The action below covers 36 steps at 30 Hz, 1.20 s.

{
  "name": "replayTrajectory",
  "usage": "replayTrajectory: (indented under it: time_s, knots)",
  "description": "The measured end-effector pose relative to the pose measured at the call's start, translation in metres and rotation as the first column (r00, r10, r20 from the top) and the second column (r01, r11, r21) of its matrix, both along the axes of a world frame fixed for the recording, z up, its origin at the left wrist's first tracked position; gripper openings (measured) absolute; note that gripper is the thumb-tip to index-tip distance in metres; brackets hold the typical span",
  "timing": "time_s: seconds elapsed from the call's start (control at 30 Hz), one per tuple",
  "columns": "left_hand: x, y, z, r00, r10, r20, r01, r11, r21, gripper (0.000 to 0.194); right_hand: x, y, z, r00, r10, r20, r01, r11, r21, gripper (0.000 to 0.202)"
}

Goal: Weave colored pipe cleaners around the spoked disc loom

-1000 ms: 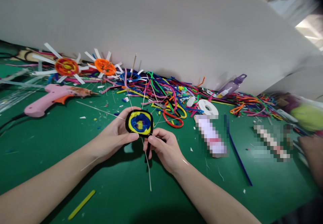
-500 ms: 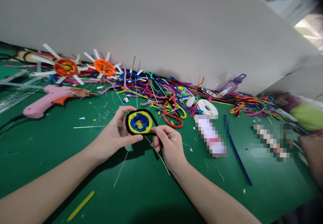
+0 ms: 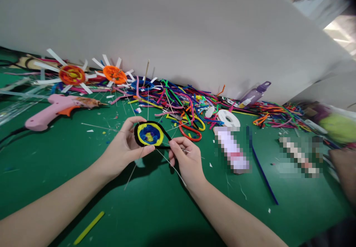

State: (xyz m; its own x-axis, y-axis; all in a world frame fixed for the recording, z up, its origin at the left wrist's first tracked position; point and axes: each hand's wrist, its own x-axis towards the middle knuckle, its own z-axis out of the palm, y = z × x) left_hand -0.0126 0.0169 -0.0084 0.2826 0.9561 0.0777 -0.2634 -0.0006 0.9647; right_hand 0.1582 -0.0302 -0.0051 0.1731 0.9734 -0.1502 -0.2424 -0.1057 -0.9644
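A small round woven disc point(image 3: 150, 135), blue and yellow with a black rim, has thin pale spokes sticking out all round. My left hand point(image 3: 130, 137) grips its left edge, thumb below and fingers above and behind. On the disc's right, my right hand point(image 3: 185, 156) pinches a black pipe cleaner point(image 3: 164, 128) that runs round the rim and comes to a point at my fingertips. Both hands are above the green table.
A pink glue gun point(image 3: 47, 113) lies left. Behind are orange discs point(image 3: 114, 74), piled pipe cleaners point(image 3: 178, 95), scissors point(image 3: 190, 132), a ribbon spool point(image 3: 228, 119) and a purple bottle point(image 3: 254, 94). A blue stick point(image 3: 264, 173) lies right; another person's hand point(image 3: 343, 165) is at the right edge.
The disc has shifted slightly left and tilted in my left hand. A wider gap shows between the disc and my right fingertips, with more of the black pipe cleaner visible.
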Motion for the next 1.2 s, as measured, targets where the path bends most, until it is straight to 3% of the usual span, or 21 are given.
replayTrajectory:
  time_s: [0.13,0.37,0.63,0.97,1.2]
  knots:
    - [0.0004,-0.0003,0.0022,1.0,-0.012,-0.003,0.013,1.0,0.009,0.062,0.0005,-0.0018,0.0019,0.996,-0.066,0.058,0.068,0.997,-0.034,0.028]
    - [0.0032,-0.0008,0.0056,0.997,-0.011,0.079,0.019,0.995,-0.098,0.061,0.0003,-0.0049,-0.0023,0.989,0.005,0.148,-0.008,1.0,0.015,0.026]
    - [0.0025,-0.0019,0.0041,0.968,-0.139,0.209,0.168,0.977,-0.129,0.06,-0.002,-0.007,-0.0027,0.986,0.096,0.137,-0.098,0.995,0.012,0.023]
    - [0.0035,-0.0021,0.0039,0.962,-0.143,0.235,0.179,0.974,-0.14,0.06,-0.0011,-0.0073,-0.0028,0.983,0.093,0.155,-0.097,0.995,0.017,0.02]
    - [0.0029,0.0008,-0.0019,0.958,-0.116,0.26,0.151,0.981,-0.118,0.062,-0.0037,-0.0092,-0.0053,0.966,0.039,0.257,-0.07,0.991,0.113,0.013]
